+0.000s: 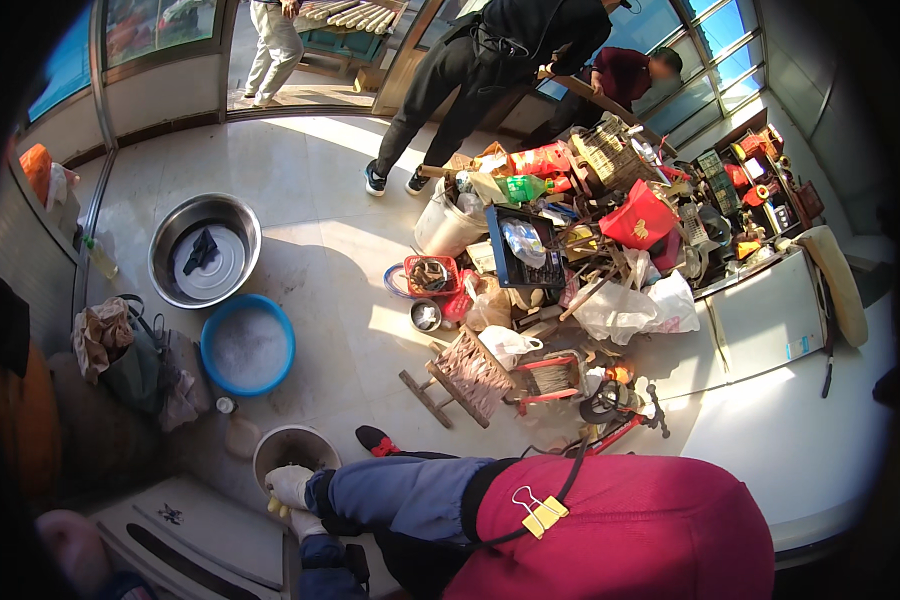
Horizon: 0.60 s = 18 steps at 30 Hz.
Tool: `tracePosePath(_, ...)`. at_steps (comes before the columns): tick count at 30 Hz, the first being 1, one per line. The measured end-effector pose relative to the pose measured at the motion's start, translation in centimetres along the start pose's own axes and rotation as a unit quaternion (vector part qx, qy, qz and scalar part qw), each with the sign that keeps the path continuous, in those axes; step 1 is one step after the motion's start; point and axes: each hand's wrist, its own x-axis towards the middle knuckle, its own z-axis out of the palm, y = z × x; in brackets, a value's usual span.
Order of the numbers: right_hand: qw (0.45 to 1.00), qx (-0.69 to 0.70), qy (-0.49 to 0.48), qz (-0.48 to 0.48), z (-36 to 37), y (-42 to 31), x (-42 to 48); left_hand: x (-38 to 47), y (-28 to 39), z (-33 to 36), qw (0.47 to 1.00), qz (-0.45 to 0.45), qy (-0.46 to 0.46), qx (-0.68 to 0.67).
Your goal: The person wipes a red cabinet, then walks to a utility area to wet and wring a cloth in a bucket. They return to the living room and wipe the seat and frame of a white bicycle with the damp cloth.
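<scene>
My left hand [307, 523] and my right hand [289, 486], both in pale work gloves with yellow fingertips, are close together at the near rim of a round bin [331, 442]. Dark matter lies inside the bin. The fingers are small and partly hidden, so whether they grip anything cannot be told. Just beyond the bin stand a blue plastic basin [290, 352] of sudsy water and a steel basin [253, 225] with a dark cloth [201, 250] in it. Below my hands is a light-coloured panel [217, 517] with a long dark slot.
A large heap of clutter with a red bag [639, 215], a wicker basket [607, 154] and a small wooden stool [471, 375] covers the right side. A person in black [487, 60] and one in dark red [622, 75] hold a long board [596, 97]. Another person stands outside the doorway.
</scene>
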Motion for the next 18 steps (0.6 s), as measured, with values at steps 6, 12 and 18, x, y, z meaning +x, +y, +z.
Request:
tracePosePath(6,0.997,0.038,0.012,0.062,-0.5,1.0,0.4,0.7,0.3,1.8,0.999,-0.023,0.008,-0.047)
tracePosePath(12,0.993,-0.010,0.066,0.096,-0.8,1.3,0.4,1.3,-0.3,2.3,0.996,-0.005,0.000,-0.086)
tracePosePath(18,0.979,0.192,0.039,0.065,-0.5,2.0,0.0,1.9,-0.9,1.4,0.987,0.064,-0.032,-0.142)
